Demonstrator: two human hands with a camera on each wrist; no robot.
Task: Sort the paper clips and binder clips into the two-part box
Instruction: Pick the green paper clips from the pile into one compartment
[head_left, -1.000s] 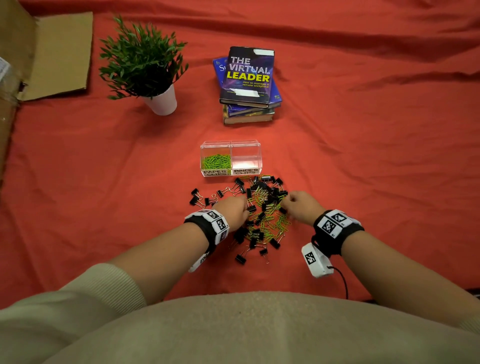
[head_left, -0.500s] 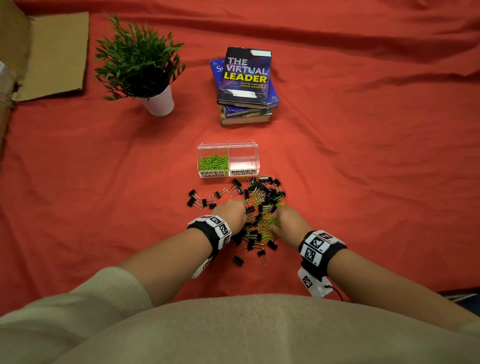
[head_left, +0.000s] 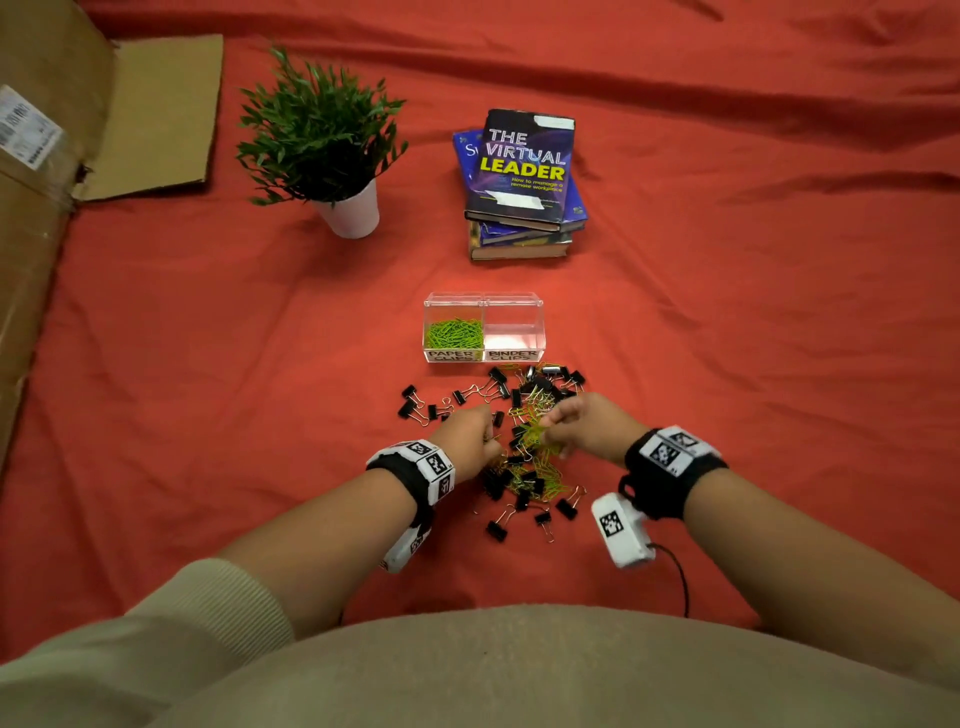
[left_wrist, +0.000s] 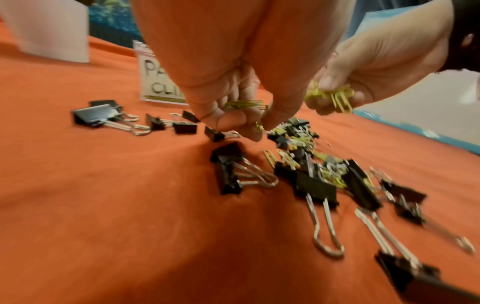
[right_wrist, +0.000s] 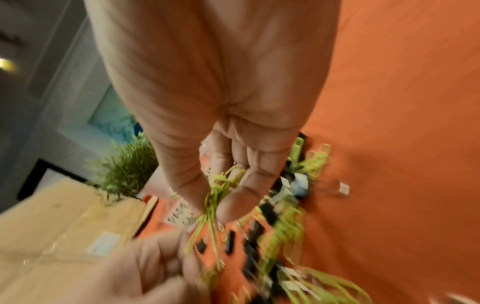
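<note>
Two hands are held over a mixed pile of clips (head_left: 524, 457) just in front of the two-part box (head_left: 483, 327). A bunch of green paper clips (left_wrist: 335, 98) is pinched in the curled fingers of the right hand (head_left: 587, 426); a few more are gripped in the curled fingers of the left hand (head_left: 467, 436). Black binder clips (left_wrist: 231, 172) are scattered on the red cloth (head_left: 753, 338) before the box. Green paper clips are seen in the box's left compartment.
</note>
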